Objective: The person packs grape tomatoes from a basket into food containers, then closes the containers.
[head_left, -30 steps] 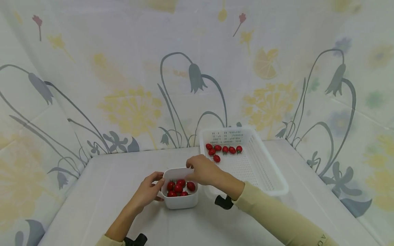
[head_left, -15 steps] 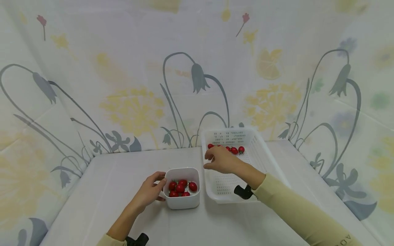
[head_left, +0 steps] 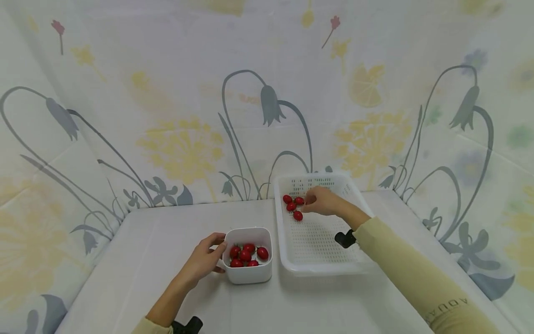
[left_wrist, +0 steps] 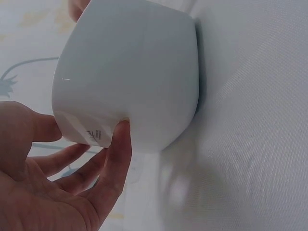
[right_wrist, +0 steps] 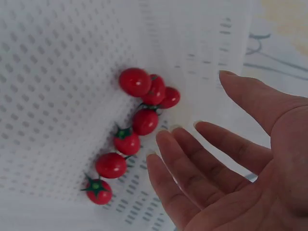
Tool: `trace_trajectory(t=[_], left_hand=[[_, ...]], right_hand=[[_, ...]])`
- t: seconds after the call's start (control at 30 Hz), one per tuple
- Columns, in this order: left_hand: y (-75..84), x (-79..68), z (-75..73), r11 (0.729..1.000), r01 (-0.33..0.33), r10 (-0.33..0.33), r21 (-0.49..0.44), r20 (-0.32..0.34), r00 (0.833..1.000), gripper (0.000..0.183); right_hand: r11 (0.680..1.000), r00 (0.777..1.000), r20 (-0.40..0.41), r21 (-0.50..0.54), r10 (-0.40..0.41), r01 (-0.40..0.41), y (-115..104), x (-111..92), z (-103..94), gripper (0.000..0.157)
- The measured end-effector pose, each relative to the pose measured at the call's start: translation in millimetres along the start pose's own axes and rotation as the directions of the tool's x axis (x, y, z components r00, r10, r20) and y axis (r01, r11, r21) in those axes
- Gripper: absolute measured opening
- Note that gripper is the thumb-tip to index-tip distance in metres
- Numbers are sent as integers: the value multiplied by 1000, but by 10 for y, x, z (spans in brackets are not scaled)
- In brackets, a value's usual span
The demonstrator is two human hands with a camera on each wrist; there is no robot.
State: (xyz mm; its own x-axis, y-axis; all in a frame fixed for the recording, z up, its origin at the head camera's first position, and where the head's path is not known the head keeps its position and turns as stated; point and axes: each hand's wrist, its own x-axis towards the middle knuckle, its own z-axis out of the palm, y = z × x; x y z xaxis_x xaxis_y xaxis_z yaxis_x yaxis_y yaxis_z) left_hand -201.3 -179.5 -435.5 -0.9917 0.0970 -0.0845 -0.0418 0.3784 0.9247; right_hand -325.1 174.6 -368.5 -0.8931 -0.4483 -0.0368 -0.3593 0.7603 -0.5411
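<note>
My left hand (head_left: 203, 256) holds the left side of a white square box (head_left: 250, 276), its thumb at the rim. The left wrist view shows the fingertips (left_wrist: 124, 126) against the outer wall of the box. Inside the box lie several red cherry tomatoes (head_left: 245, 255). My right hand (head_left: 323, 201) reaches into a white perforated basket (head_left: 317, 266); its fingers are spread and hold nothing. Several cherry tomatoes (right_wrist: 145, 121), some with green calyxes, lie in a row beside the right fingertips. In the head view the right hand hides some of them.
The basket stands right of the box, near the patterned backdrop (head_left: 187, 93). Both rest on a white-covered table (head_left: 179, 232). The raised basket rim runs below the right forearm.
My right hand has moved from the box to the back of the basket, to the right. My left hand stays on the box; the camera view has shifted slightly.
</note>
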Motion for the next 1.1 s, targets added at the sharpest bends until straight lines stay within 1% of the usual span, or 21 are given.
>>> trace_trajectory(t=[0.1,0.2,0.3,0.4,0.5,0.63,0.8,1.1], left_hand=[[-3,0,-2,1000,-2,2,-5,0,1000,31],[3,1,0,1000,-3,3,-4,0,1000,31],[8,-2,0,1000,2,-2,1,0,1000,31],[10,-5,0,1000,7,-7,5,-1,1000,31],[11,-7,0,1000,8,-8,10,-2,1000,31],[12,-7,2,1000,5,-5,15,-4,1000,31],[16,-11,1,1000,7,-7,15,-3,1000,31],[30,-21,3,1000,13,-13,19,-2,1000,31]], right_hand=[[999,999,10,3,40,-40,132,65,25,23],[997,997,28,8,73,-74,226,108,55,30],[994,992,67,20,108,-110,302,147,96,38],[987,983,108,47,150,-156,368,198,156,40],[980,975,141,83,170,-183,411,240,204,41],[974,971,156,107,181,-199,427,285,256,40],[970,969,142,103,204,-219,417,345,329,35],[943,952,162,166,261,-287,376,386,374,35]])
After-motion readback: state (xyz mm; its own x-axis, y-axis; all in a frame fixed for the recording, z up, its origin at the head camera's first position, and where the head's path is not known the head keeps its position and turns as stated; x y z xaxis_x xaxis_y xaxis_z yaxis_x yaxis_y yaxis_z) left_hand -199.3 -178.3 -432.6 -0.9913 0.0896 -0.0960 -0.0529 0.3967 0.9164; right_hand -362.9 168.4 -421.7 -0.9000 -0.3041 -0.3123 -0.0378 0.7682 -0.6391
